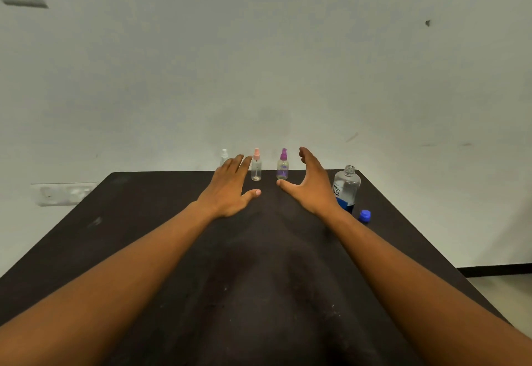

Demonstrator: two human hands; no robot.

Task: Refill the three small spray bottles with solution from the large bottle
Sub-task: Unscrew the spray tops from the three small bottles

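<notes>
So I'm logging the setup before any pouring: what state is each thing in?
Large bottle: upright, uncapped, mostly clear.
Blue cap: off, on the table beside it.
White spray bottle: upright, top on, partly hidden.
Pink spray bottle: upright, top on.
Purple spray bottle: upright, top on.
Left hand: open, holding nothing.
Right hand: open, holding nothing.
</notes>
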